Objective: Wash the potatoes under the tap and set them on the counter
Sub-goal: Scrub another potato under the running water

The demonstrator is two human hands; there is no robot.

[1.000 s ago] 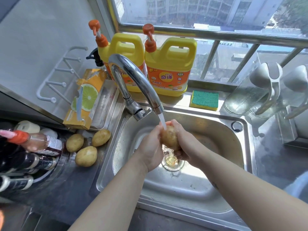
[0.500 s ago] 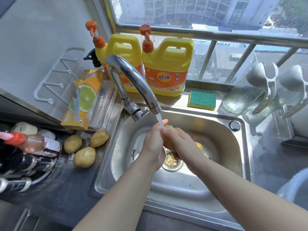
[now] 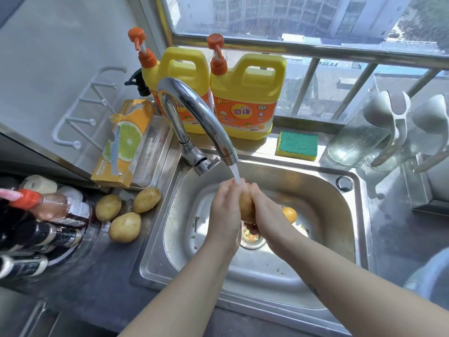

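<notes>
Over the steel sink (image 3: 323,190), a potato (image 3: 246,207) is pressed between my two hands under the water running from the chrome tap (image 3: 194,113). My left hand (image 3: 224,210) wraps its left side and my right hand (image 3: 266,211) wraps its right side, so only a narrow strip of the potato shows. Three more potatoes lie on the dark counter to the left of the sink: one at the back (image 3: 146,200), one at the left (image 3: 108,207) and one at the front (image 3: 125,227).
Two yellow detergent jugs (image 3: 245,98) stand behind the tap, with a green sponge (image 3: 297,145) to their right. An orange box (image 3: 124,142) and several bottles (image 3: 43,215) crowd the left counter. A small orange object (image 3: 289,214) lies in the sink by the drain (image 3: 252,239). Glass jars (image 3: 359,139) stand at the right.
Both hands keep rubbing the potato under the stream; it was well exposed a second ago and now shows only as a strip between the palms. The camera shifted slightly.
</notes>
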